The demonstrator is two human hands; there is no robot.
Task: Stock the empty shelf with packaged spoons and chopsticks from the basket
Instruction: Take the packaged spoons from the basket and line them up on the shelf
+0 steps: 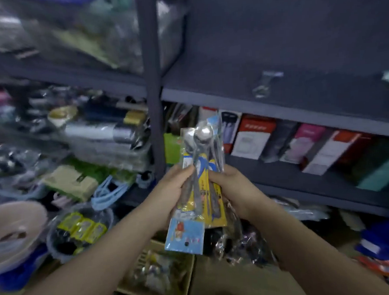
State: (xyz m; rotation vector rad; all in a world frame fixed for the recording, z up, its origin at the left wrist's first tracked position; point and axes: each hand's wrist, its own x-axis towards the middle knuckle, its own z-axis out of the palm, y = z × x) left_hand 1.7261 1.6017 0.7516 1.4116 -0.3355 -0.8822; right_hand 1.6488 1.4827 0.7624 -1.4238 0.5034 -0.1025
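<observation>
Both hands hold a bundle of packaged spoons (pixel 199 169) upright in front of the shelving; the packs are clear plastic with yellow and blue cards, steel spoon bowls at the top. My left hand (pixel 171 193) grips the bundle from the left, my right hand (pixel 229 190) from the right. The dark grey shelf (pixel 298 90) above and to the right is nearly bare, with one packaged spoon (pixel 264 85) lying on it. Below my arms stands a tan slatted basket (pixel 159 273) holding more wrapped packs.
A dark upright post (pixel 153 82) divides the shelving. Boxed goods (pixel 301 146) fill the shelf under the bare one. Left shelves are crowded with wrapped wares. A bowl of yellow packets (pixel 80 230), a pale basin (pixel 15 229) and blue items (pixel 383 241) sit on the floor.
</observation>
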